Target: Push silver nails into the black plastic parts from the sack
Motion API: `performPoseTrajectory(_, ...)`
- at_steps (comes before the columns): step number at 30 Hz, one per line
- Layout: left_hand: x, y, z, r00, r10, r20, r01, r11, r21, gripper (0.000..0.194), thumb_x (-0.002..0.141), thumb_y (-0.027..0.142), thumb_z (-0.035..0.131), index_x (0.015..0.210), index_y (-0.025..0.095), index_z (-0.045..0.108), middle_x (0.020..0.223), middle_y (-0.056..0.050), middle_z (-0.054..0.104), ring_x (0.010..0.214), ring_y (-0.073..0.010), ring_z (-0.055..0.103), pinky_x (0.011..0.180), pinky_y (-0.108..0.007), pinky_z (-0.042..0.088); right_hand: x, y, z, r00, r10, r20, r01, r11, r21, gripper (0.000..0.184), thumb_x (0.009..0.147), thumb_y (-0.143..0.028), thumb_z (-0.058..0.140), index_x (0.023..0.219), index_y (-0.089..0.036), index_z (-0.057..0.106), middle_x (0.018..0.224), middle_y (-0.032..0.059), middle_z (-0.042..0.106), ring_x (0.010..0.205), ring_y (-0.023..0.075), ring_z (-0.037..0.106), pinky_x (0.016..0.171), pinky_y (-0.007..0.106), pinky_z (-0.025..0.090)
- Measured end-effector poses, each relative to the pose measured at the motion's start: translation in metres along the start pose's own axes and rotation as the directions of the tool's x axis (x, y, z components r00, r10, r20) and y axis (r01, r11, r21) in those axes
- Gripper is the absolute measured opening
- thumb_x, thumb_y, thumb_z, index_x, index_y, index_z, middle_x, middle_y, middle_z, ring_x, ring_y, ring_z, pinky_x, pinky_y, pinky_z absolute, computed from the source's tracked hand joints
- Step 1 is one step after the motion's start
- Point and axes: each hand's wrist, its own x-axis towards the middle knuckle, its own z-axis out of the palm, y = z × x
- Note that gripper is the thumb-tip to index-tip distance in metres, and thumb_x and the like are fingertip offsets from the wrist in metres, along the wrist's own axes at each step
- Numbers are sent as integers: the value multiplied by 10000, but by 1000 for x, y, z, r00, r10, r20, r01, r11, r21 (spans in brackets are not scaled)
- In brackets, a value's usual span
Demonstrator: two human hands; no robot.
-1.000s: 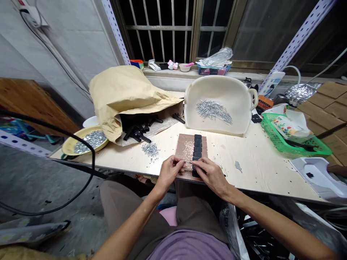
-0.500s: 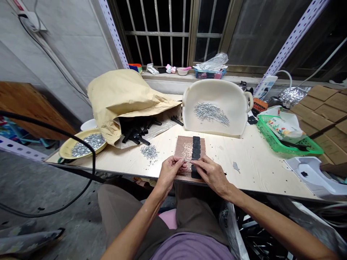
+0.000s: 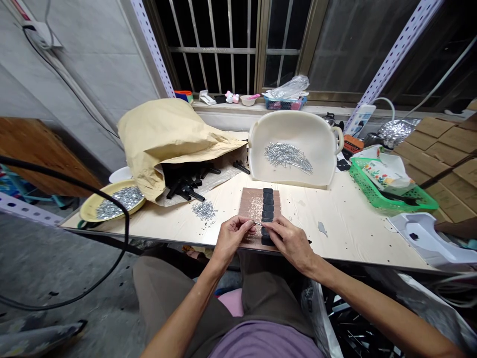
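1. A pale wooden table [image 3: 359, 236] is stretched right across, and it's well loaded along the back!
2. Out on the left, a yellow dish [image 3: 86, 207] is set just beside a slumped paper sack [image 3: 164, 129].
3. Small metal bits [image 3: 204, 211] are heaped in front of that sack.
4. To the centre: a brown mat [image 3: 246, 201] is laid at the near edge, a white basin [image 3: 322, 146] placed behind.
5. Over right, a grey scrap [image 3: 322, 228], a green basket [image 3: 363, 186] and a white plastic piece [image 3: 428, 241] are spread.

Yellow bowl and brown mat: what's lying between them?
Between the yellow bowl and the brown mat, the head view shows a scatter of small silvery pieces on the tabletop and, behind it, black parts jutting from the paper bag.
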Motion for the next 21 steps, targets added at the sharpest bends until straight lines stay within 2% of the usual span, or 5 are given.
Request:
performPoseTrajectory(6, 3, -8, -1, 999, -40, 27, 42, 996, -81, 300, 662, 360, 737, 814, 127, 625, 669, -17, 655, 620, -121, 624, 634, -237, 513, -5, 0, 4, 1000, 17, -5, -17, 999, 33, 270, 917, -221, 417, 1108, -250, 605, 886, 35, 591, 783, 137, 603, 705, 244, 488)
performPoseTrajectory(11, 3, -10, 2, 997, -72, 32, 75, 992, -99, 341, 650, 347, 746, 885, 115, 662, 670, -23, 660, 602, -118, 618, 596, -227, 506, -8, 1, 9, 995, 84, -56, -81, 995, 52, 184, 904, -250, 445, 1008, -232, 596, 936, 28, 632, 814, 148, 615, 728, 258, 474)
performPoseTrajectory(21, 4, -14, 6, 999, -20, -29, 19, 998, -54, 308, 647, 364, 740, 835, 130, 673, 631, -12, 660, 580, -131, 618, 584, -247, 515, -9, -4, 13, 990, 102, -93, -111, 988, -103, 229, 937, -275, 377, 990, -221, 594, 924, 42, 649, 815, 142, 621, 641, 223, 422)
